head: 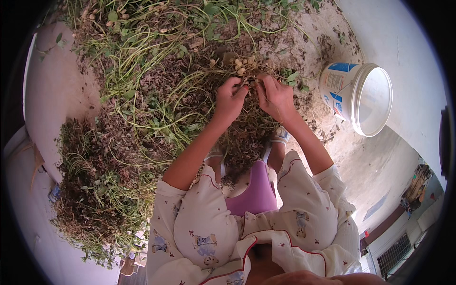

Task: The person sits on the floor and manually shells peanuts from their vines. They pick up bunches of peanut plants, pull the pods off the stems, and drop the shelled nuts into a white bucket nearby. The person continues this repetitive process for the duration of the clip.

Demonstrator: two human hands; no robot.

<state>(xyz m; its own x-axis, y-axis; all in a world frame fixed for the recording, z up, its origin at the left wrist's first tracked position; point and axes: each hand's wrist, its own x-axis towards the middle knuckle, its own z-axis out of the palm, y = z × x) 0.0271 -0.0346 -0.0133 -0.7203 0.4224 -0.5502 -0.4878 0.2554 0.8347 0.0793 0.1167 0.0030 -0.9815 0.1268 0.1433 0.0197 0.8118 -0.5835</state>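
Both of my hands are close together over a heap of uprooted peanut plants (149,89), just in front of my feet. My left hand (231,98) has its thumb and fingers pinched on the root end of a plant. Facing it, my right hand (274,94) pinches the same tangle of roots with thumb and forefinger. Right beyond my fingertips lies a small cluster of pale peanut pods (244,65). More peanut pods (124,16) show among the stems at the upper left. What exactly lies between the fingertips is too small to tell.
A white plastic bucket (372,99) with blue print stands on the right, by the wall. Between my legs is a purple plastic stool (254,192). A dense pile of peanut vines (99,192) rises at the left. Dry leaves litter the concrete floor (342,149).
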